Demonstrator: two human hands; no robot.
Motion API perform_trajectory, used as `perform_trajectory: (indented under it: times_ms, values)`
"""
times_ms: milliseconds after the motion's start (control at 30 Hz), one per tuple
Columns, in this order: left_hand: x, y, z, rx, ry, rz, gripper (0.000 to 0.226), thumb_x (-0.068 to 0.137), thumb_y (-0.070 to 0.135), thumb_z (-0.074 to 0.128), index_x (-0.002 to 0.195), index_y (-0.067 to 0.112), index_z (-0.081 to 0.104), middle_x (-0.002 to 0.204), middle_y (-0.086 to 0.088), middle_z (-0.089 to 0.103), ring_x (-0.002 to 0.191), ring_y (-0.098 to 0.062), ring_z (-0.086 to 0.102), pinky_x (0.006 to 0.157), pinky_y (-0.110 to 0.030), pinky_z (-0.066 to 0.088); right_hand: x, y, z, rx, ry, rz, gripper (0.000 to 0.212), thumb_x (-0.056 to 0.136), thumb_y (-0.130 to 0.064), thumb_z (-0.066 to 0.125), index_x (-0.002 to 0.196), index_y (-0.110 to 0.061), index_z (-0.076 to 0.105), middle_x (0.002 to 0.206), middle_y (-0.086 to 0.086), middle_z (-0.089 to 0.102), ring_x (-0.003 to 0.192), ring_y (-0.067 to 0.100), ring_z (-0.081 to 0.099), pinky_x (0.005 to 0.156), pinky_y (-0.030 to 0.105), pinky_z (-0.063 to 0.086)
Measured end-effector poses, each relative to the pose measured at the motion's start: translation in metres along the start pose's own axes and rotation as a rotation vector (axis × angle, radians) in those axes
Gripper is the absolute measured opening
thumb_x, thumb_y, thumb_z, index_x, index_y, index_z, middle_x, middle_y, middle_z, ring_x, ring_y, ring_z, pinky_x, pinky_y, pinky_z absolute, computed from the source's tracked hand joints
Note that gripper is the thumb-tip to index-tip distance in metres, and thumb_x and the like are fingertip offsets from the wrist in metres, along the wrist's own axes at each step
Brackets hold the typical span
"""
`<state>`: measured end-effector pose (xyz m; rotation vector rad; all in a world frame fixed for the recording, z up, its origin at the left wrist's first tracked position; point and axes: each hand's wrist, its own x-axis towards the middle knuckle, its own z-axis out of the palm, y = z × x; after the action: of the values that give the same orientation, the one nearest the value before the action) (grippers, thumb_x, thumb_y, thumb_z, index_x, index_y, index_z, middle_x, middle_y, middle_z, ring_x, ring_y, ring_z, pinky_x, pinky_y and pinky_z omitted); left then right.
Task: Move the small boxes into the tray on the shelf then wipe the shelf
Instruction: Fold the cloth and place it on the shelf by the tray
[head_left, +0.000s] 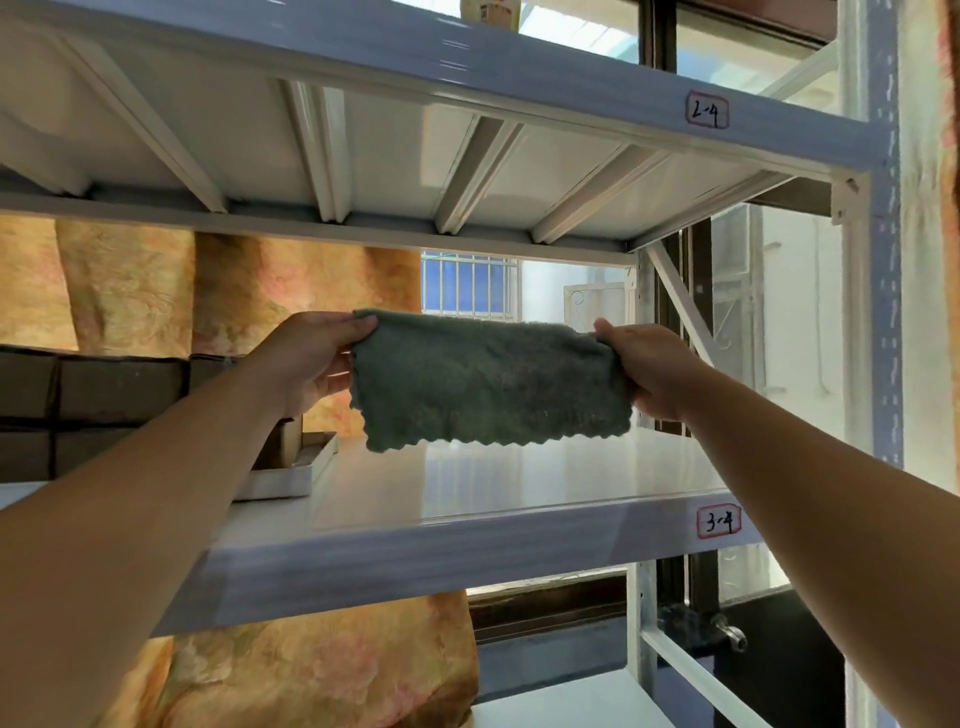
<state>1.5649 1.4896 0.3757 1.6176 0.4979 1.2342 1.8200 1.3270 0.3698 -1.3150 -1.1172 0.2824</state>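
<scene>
The right part of the shelf (519, 483) is bare, with open height up to the ribbed shelf above (415, 156). At left, the tray (291, 475) and dark boxes (93, 395) block the surface. A cloth (483, 384), stretched between both hands just above the shelf, screens the middle.

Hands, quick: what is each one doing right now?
Left hand: closed, pinching the green cloth's left edge.
Right hand: closed, gripping its right edge.
</scene>
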Motion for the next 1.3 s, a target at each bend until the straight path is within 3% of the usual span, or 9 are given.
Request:
perform_trajectory:
  times_ms: [167, 333, 400, 500, 667, 767, 933, 1100, 1300]
  values:
    - [-0.002, 0.002, -0.008, -0.077, 0.025, -0.02, 0.02, 0.088, 0.02, 0.062, 0.106, 0.012, 0.063, 0.098, -0.003, 0.062, 0.093, -0.02, 0.058, 0.076, -0.034, 0.049, 0.009, 0.001, 0.003, 0.08, -0.316, 0.048, 0.054, 0.079, -0.055, 0.05, 0.095, -0.004, 0.061, 0.088, 0.015, 0.061, 0.081, 0.025, 0.062, 0.069, 0.031, 0.058]
    - [-0.006, 0.01, -0.013, -0.132, -0.021, 0.09, 0.022, 0.091, 0.026, 0.058, 0.109, 0.015, 0.063, 0.096, -0.002, 0.063, 0.089, -0.018, 0.059, 0.071, -0.034, 0.048, 0.018, 0.004, 0.005, 0.127, -0.644, 0.057, 0.062, 0.064, -0.028, 0.08, 0.119, -0.006, 0.062, 0.11, 0.015, 0.062, 0.099, 0.027, 0.062, 0.078, 0.033, 0.058]
    - [-0.008, 0.013, -0.014, -0.192, -0.031, 0.135, 0.014, 0.092, 0.027, 0.055, 0.098, 0.019, 0.065, 0.094, -0.002, 0.063, 0.089, -0.018, 0.06, 0.075, -0.035, 0.049, 0.024, 0.008, 0.009, 0.213, -0.619, 0.016, 0.058, 0.069, -0.017, 0.081, 0.122, -0.005, 0.06, 0.111, 0.013, 0.058, 0.103, 0.028, 0.056, 0.083, 0.038, 0.052]
    - [-0.009, 0.014, -0.013, -0.253, -0.086, 0.176, 0.014, 0.094, 0.025, 0.051, 0.094, 0.02, 0.064, 0.09, -0.001, 0.064, 0.084, -0.016, 0.062, 0.07, -0.032, 0.05, 0.025, 0.011, 0.021, 0.27, -0.533, -0.028, 0.032, 0.083, -0.001, 0.05, 0.112, -0.003, 0.063, 0.11, 0.014, 0.054, 0.105, 0.031, 0.049, 0.086, 0.041, 0.046]
    - [-0.012, 0.016, -0.005, -0.189, -0.244, 0.213, 0.017, 0.094, 0.019, 0.048, 0.093, 0.016, 0.065, 0.088, -0.003, 0.063, 0.085, -0.017, 0.059, 0.075, -0.033, 0.048, 0.022, 0.008, 0.048, -0.306, -0.233, -0.181, 0.03, 0.092, 0.006, 0.041, 0.077, -0.007, 0.065, 0.08, 0.009, 0.059, 0.083, 0.022, 0.055, 0.072, 0.03, 0.048]
    - [-0.013, 0.019, -0.001, -0.171, -0.279, 0.245, 0.019, 0.095, 0.017, 0.047, 0.091, 0.016, 0.065, 0.084, 0.0, 0.063, 0.081, -0.014, 0.059, 0.072, -0.029, 0.048, 0.023, 0.007, 0.057, -0.313, -0.119, -0.262, 0.032, 0.096, 0.0, 0.043, 0.071, -0.012, 0.059, 0.074, 0.003, 0.056, 0.075, 0.015, 0.053, 0.069, 0.025, 0.044]
    - [-0.018, 0.029, 0.016, -0.234, -0.303, 0.272, 0.019, 0.096, 0.014, 0.045, 0.091, 0.015, 0.063, 0.078, 0.001, 0.064, 0.074, -0.01, 0.061, 0.068, -0.021, 0.055, 0.016, -0.006, 0.066, -0.104, -0.207, -0.294, 0.034, 0.098, 0.002, 0.04, 0.069, -0.009, 0.054, 0.081, 0.007, 0.055, 0.088, 0.02, 0.053, 0.087, 0.029, 0.037]
    - [-0.018, 0.024, 0.039, 0.016, -0.264, 0.296, 0.014, 0.094, 0.014, 0.052, 0.093, 0.015, 0.066, 0.087, 0.0, 0.063, 0.081, -0.011, 0.059, 0.069, -0.022, 0.05, 0.006, -0.026, 0.082, 0.098, -0.379, -0.42, 0.035, 0.09, 0.016, 0.039, 0.068, -0.005, 0.056, 0.073, 0.007, 0.053, 0.066, 0.014, 0.053, 0.059, 0.017, 0.049]
    - [-0.008, 0.019, 0.044, 0.058, -0.206, 0.308, 0.01, 0.09, 0.011, 0.057, 0.088, 0.012, 0.067, 0.088, -0.004, 0.062, 0.088, -0.02, 0.054, 0.074, -0.032, 0.04, 0.009, -0.038, 0.092, 0.208, -0.403, -0.342, 0.035, 0.091, 0.015, 0.036, 0.067, -0.004, 0.053, 0.072, 0.011, 0.049, 0.06, 0.018, 0.05, 0.051, 0.019, 0.045]
